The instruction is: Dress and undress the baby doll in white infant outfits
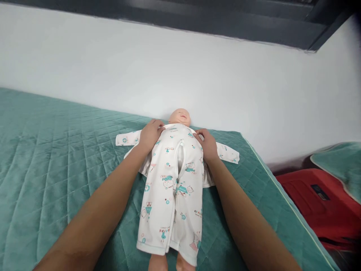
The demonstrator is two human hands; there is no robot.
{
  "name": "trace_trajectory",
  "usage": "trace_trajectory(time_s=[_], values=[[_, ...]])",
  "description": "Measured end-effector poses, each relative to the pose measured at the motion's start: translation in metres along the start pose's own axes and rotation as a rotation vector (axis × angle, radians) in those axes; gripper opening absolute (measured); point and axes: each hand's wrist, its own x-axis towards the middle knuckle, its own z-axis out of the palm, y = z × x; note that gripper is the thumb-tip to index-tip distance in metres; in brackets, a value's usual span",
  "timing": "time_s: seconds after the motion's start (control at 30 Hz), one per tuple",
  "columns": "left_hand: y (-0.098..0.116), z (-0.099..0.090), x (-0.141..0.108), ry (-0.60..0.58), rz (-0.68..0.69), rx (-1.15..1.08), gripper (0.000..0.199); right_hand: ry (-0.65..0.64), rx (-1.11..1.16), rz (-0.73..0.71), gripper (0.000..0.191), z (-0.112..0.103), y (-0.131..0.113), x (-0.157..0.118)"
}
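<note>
A baby doll (180,117) lies on its back on the green quilted bedcover, its head by the wall and its feet at the bottom edge of the view. White printed baby pants (169,180) with a split crotch cover its body from chest to shins. Under them a matching white baby shirt (229,153) is spread, sleeves out to both sides. My left hand (152,135) is closed at the pants' upper left edge near the doll's shoulder. At the upper right edge, my right hand (207,145) pinches the cloth with bent fingers.
The bedcover (56,169) ends in a piped edge on the right. Beyond it, lower down, sits a red case (313,203) with green fabric (341,162) partly over it. A white wall (141,67) rises behind the doll, under a dark frame (197,19).
</note>
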Motion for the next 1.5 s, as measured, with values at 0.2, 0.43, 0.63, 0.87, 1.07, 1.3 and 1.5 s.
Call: trace_trajectory(time_s=[0.2,0.43,0.63,0.87,1.07,1.3,1.5], values=[[0.003,-0.016,-0.029,-0.131,0.128,0.072,0.038,-0.078,-0.001,-0.187,0.04,-0.009,-0.003,-0.017],[-0.005,-0.018,-0.071,-0.033,0.091,-0.045,0.045,-0.08,0.101,-0.087,0.049,-0.019,-0.023,-0.064],[0.017,-0.042,-0.14,0.036,0.089,-0.021,0.044,-0.002,0.159,-0.027,0.05,-0.036,-0.065,-0.13],[0.058,-0.073,-0.279,-0.031,-0.115,-0.277,0.021,-0.129,0.254,-0.142,0.031,-0.058,-0.124,-0.214],[0.069,-0.075,-0.318,-0.088,-0.085,-0.307,0.028,-0.426,0.035,-0.209,0.027,-0.068,-0.175,-0.238],[0.071,-0.068,-0.313,-0.036,-0.068,-0.287,0.015,-0.367,-0.183,-0.174,0.014,-0.055,-0.185,-0.249],[0.069,-0.084,-0.33,0.067,-0.049,-0.342,0.01,-0.341,-0.138,-0.23,0.014,-0.049,-0.186,-0.254]])
